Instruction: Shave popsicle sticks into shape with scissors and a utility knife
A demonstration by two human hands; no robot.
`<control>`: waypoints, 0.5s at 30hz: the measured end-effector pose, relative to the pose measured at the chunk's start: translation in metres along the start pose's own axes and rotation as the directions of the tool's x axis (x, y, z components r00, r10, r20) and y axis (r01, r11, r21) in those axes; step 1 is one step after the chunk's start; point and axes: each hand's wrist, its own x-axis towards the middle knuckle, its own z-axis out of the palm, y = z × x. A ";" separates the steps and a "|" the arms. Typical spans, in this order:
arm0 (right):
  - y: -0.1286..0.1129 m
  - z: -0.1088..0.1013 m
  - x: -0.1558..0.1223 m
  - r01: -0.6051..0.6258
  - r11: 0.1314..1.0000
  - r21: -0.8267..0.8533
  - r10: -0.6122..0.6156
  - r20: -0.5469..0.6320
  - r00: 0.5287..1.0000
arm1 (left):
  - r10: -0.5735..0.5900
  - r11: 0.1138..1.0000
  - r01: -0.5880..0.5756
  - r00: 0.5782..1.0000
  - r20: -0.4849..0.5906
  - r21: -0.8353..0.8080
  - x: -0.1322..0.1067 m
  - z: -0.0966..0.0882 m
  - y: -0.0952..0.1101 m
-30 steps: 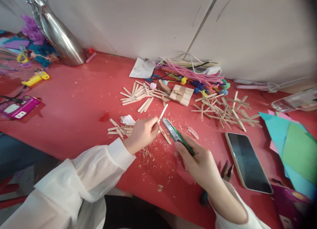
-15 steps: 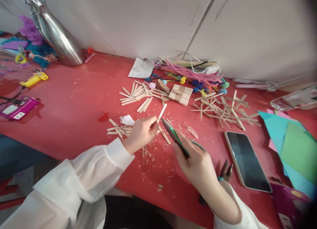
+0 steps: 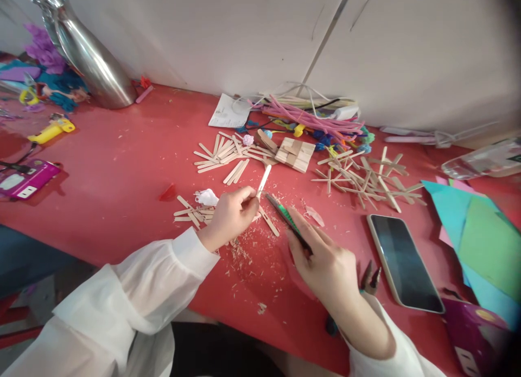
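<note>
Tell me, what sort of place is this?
Likely a hobby craft table: loose craft sticks and pipe cleaners litter the red table, and the right hand holds a utility knife amid wood shavings.

Red table, heavily littered. Landmark: glued stick panel. Left of panel: loose craft sticks. Right of panel: crossed-stick pile. Behind panel: pipe cleaners, paper slip. Front-left of panel: wood shavings, small stick heap, white scrap. Front-right of panel: phone, screen up; coloured paper sheets. Far left of panel: steel flask, yellow tool, magenta box.
</note>
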 end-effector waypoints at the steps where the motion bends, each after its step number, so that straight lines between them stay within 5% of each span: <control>1: 0.000 0.000 0.000 0.032 0.998 -0.051 -0.033 -0.020 0.999 | -0.022 0.999 0.022 1.000 0.004 -0.040 0.000 0.000 0.001; 4: 0.000 -0.003 0.000 0.009 1.000 -0.017 -0.009 -0.007 1.000 | -0.108 0.978 0.113 0.993 0.035 -0.173 0.000 0.001 0.002; 9: 0.002 -0.006 -0.001 -0.207 0.949 0.237 0.180 0.132 0.975 | -0.184 0.888 0.208 0.978 0.099 -0.409 -0.001 0.003 0.000; 15: 0.002 -0.006 -0.003 -0.191 0.948 0.254 0.148 0.178 0.973 | -0.230 0.882 0.250 0.968 0.099 -0.400 0.000 0.001 0.001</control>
